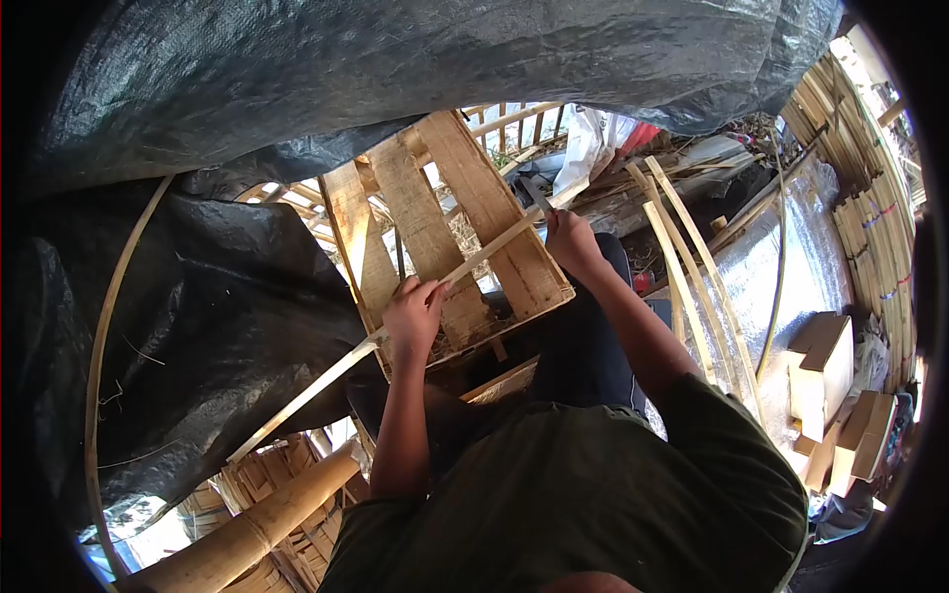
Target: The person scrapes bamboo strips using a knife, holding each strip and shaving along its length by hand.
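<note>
I am logging: crate [400, 188], lying before the person [563, 494]; strip [306, 400], crossing over it; sheeting [188, 287], hanging left and beyond; loose strips [689, 279], leaning right; boxes [825, 371] (farther right); pole [267, 524], lying rear left.

dark olive-green short-sleeved shirt [573, 494], dark trousers [578, 341], bare hands [413, 314]

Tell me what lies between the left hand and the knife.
Head view: the pale strip runs from the left hand toward the knife, above the wooden slats.
</note>
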Demonstrator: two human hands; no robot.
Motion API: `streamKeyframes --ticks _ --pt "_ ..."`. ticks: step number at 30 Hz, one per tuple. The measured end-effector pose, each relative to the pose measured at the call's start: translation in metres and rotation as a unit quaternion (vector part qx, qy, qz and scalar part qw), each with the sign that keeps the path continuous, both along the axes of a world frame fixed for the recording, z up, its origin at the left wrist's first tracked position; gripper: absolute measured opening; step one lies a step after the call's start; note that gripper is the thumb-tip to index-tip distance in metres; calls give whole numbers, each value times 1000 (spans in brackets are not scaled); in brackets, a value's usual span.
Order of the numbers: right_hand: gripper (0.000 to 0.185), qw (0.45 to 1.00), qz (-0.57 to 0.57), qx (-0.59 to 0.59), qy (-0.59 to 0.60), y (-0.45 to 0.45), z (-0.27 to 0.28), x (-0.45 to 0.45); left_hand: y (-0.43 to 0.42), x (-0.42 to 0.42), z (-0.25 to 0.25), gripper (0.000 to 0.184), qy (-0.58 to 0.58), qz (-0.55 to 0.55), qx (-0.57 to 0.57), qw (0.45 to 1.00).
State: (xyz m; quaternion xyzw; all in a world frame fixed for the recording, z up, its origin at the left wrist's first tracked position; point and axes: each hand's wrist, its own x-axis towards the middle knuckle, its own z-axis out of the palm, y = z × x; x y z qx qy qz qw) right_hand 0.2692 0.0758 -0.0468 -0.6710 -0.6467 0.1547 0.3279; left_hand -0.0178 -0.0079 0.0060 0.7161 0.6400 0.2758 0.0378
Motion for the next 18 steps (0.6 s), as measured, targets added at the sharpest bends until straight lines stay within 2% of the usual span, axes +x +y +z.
streamKeyframes --ticks 1,3,4,5,7,9,11,13,14,15,17,18 --pt "35 1000 -2 0 1 6 -10 9 0 1 1 21 1 -2 0 1000" --pt "38 994 64 -52 -71 26 -33 38 -1 2 2 21 -4 -3 -2 1000" --pt "40 998 -2 -44 -42 26 -10 45 0 2 1 21 -5 -2 -1 1000" --pt "37 993 -68 -97 -18 25 12 49 1 3 0 21 -12 -14 23 1000" --pt "36 985 -118 -120 27 21 21 38 -1 3 0 21 -21 -20 44 999" --pt "36 998 21 -47 -46 9 9 19 -3 2 2 20 3 -17 11 1000" --pt "37 999 22 -33 -24 8 7 18 -2 2 3 20 7 -25 11 1000" --pt "37 986 -36 -161 -22 21 23 40 -6 2 1 20 11 -33 8 999" --pt "38 985 -80 -150 -37 25 25 51 -6 2 1 20 16 -35 13 999" --pt "38 985 -80 -148 -39 23 19 50 -6 2 1 19 20 -38 17 999" --pt "41 991 -81 -46 -93 15 -1 45 -5 1 4 21 7 -33 33 999" --pt "39 992 -53 -51 -100 10 2 49 -8 0 4 22 -5 -30 44 999"
